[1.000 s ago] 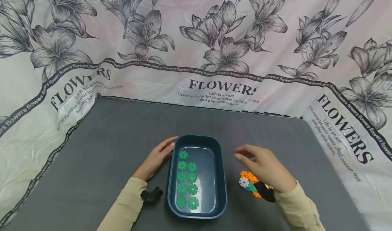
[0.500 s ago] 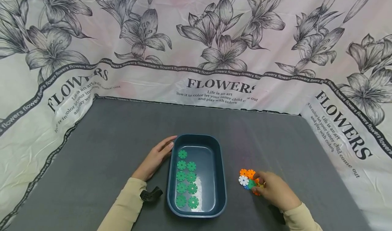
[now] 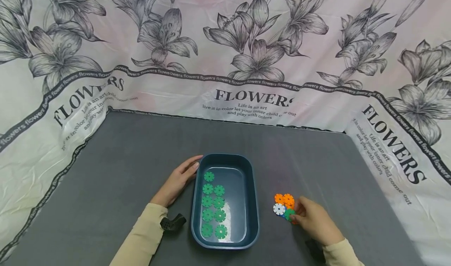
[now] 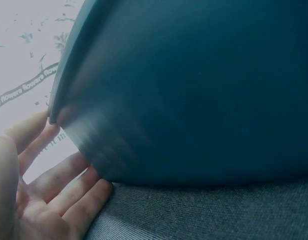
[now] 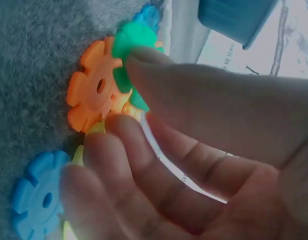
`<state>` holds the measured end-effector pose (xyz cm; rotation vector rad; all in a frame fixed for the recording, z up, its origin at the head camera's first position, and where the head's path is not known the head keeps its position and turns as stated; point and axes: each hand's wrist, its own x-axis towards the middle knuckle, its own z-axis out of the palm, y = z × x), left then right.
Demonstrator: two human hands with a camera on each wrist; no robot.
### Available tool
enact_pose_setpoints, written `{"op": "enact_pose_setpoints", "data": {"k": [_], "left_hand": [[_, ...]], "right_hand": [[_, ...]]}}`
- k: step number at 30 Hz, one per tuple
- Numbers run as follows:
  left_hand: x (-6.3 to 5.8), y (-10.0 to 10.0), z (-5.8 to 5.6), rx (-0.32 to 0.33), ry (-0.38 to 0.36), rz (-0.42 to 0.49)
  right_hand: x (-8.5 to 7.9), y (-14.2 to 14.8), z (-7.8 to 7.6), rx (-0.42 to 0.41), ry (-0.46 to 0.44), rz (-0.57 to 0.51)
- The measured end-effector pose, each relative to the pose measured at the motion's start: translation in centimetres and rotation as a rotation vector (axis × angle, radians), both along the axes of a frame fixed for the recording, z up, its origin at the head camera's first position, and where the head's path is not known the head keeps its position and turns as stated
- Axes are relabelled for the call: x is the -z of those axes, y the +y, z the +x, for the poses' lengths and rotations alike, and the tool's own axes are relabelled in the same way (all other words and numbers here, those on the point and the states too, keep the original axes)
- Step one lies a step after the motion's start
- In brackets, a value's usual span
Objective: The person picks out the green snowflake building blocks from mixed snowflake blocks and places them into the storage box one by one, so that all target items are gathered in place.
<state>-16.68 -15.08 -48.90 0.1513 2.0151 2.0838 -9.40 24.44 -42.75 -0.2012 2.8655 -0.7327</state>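
Observation:
My left hand (image 3: 177, 181) rests against the left wall of a dark blue plastic bin (image 3: 256, 203), fingers extended; the left wrist view has its fingertips touching the outer side of the bin (image 4: 194, 100). Inside the bin, green notched discs (image 3: 208, 201) lie in two columns along the left. To the right, my right hand (image 3: 317, 219) is at a small pile of notched discs, pinching a green notched disc (image 3: 289, 214). Up close, the thumb presses on that green disc (image 5: 131, 42), tilted above an orange disc (image 5: 96, 87); the other fingertips are partly hidden.
Beside the right hand lie orange discs (image 3: 283, 199) and a white disc (image 3: 279, 209). A blue disc (image 5: 41, 200) sits near the fingers, with bits of yellow pieces showing. Grey cloth (image 3: 158, 140) covers the table, bounded by a flower-printed curtain (image 3: 169, 97).
My right hand has come down from above and right of the bin to the disc pile, and its thumb is now on the green disc. The left hand stays at the bin.

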Motion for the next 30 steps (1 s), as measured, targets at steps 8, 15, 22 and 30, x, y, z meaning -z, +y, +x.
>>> {"op": "enact_pose_setpoints", "data": {"k": [8, 15, 22, 30], "left_hand": [[0.0, -0.2, -0.1, -0.005, 0.003, -0.008], [0.1, -0.2, -0.1, 0.003, 0.000, -0.020], [0.3, -0.1, -0.2, 0.000, 0.015, -0.039], [0.4, -0.2, -0.2, -0.006, 0.002, -0.036]], "right_hand": [[-1.3, 0.6, -0.6, 0.095, -0.163, -0.218], [-2.1, 0.9, -1.4, 0.113, -0.184, -0.267], [-3.7, 0.7, -3.0, 0.075, -0.197, -0.331], [-5.4, -0.8, -5.2, 0.027, -0.212, -0.428]]}}
